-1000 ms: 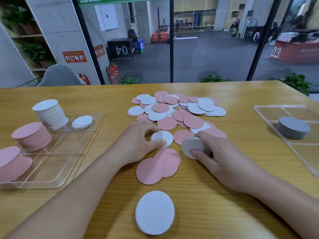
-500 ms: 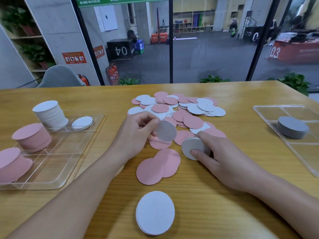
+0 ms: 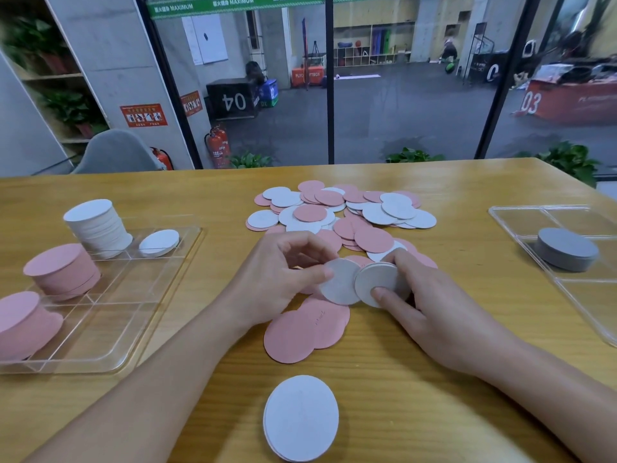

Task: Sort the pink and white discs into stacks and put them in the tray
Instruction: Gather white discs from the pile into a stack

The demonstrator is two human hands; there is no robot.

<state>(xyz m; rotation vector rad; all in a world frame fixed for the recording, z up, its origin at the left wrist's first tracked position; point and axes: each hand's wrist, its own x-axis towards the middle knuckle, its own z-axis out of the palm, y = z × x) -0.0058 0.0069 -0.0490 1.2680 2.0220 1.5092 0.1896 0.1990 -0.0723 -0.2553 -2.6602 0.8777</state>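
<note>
Wooden table (image 3: 434, 379) noted before a glazed wall w/ gym floor beyond. Clear divided tray (image 3: 110, 315) at left: tall white stack (image 3: 96, 228), two pink stacks (image 3: 61, 270) and one lone white disc (image 3: 159, 242) seen in its compartments. Mixed pile (image 3: 337, 212) of pink and white discs lies unsorted at centre; small white stack (image 3: 300, 417) nearest the viewer. Step judged: white discs being gathered. Small white stack (image 3: 379, 284) is clamped by right hand (image 3: 430, 305), thumb and fingers curled round it. Single white disc (image 3: 339, 285) is pinched by left hand (image 3: 283, 275), touching that stack's edge. Next: disc to be seated flush on top, approx. centred.
</note>
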